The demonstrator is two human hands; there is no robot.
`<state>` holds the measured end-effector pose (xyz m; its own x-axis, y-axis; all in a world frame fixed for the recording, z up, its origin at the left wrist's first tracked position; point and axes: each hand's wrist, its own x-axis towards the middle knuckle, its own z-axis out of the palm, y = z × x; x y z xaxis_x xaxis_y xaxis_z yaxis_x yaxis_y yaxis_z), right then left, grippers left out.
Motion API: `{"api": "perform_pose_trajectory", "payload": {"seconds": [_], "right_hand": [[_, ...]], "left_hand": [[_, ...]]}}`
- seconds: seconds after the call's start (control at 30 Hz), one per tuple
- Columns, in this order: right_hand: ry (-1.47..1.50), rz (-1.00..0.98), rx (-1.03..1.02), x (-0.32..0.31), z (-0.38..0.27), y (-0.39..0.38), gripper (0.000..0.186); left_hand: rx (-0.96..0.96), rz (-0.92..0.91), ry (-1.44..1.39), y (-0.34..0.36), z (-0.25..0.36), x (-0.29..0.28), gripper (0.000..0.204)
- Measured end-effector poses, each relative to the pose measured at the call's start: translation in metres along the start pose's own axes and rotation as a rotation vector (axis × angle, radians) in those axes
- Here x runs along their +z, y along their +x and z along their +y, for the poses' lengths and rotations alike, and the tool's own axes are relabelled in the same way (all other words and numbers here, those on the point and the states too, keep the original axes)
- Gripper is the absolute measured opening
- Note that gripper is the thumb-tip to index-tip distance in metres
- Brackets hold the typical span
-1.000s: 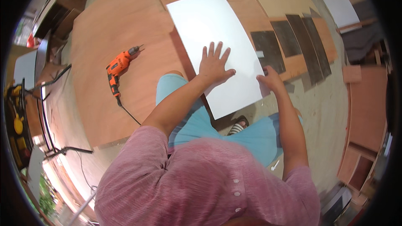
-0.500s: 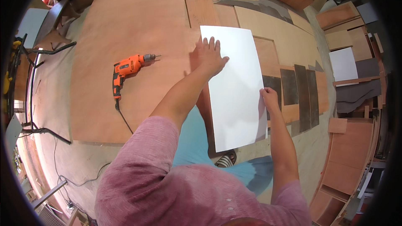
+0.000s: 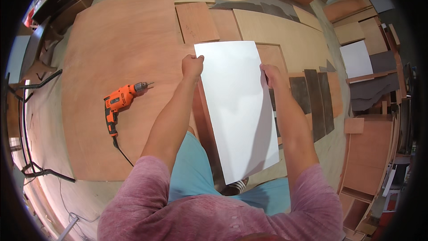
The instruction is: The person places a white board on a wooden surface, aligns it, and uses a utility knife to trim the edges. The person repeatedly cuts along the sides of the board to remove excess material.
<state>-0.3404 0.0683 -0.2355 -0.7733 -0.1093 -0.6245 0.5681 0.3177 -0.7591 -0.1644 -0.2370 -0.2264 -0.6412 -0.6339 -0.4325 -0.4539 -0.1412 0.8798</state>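
Note:
A white rectangular panel (image 3: 234,107) lies lengthwise in front of me, above my legs, with a reddish wooden surface showing along its left side. My left hand (image 3: 191,66) is closed on the panel's upper left edge. My right hand (image 3: 273,74) grips the right edge slightly lower down, fingers curled at the rim. An orange and black corded drill (image 3: 119,99) rests to the left on a large plywood sheet (image 3: 89,143), its bit pointing right.
Assorted plywood pieces (image 3: 276,27) and dark strips (image 3: 317,102) lie beyond and right of the panel. A black metal frame (image 3: 47,174) stands at far left, near a cable (image 3: 62,201). Wooden boxes (image 3: 365,151) and stacked boards (image 3: 356,67) line the right side.
My left hand has left the panel's face, where it lay spread, and now holds its left edge. My right hand has moved up the right edge. The view has shifted.

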Motion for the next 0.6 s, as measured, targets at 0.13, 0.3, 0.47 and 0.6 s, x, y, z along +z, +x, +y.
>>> {"api": "perform_pose_trajectory", "payload": {"seconds": [0.13, 0.3, 0.47, 0.6], "right_hand": [[0.015, 0.010, -0.037, -0.013, 0.001, -0.010, 0.036], [-0.757, 0.553, -0.655, 0.018, 0.022, -0.074, 0.055], [-1.040, 0.429, -0.795, 0.027, 0.066, -0.166, 0.072], [-1.116, 0.359, -0.733, 0.038, 0.077, -0.185, 0.073]], "left_hand": [[-0.198, -0.235, -0.207, 0.008, 0.005, 0.001, 0.021], [0.059, 0.142, 0.035, 0.022, 0.001, -0.001, 0.028], [0.675, 0.272, 0.760, 0.011, 0.054, 0.030, 0.039], [0.639, -0.213, 0.915, 0.037, 0.088, 0.060, 0.037]]}}
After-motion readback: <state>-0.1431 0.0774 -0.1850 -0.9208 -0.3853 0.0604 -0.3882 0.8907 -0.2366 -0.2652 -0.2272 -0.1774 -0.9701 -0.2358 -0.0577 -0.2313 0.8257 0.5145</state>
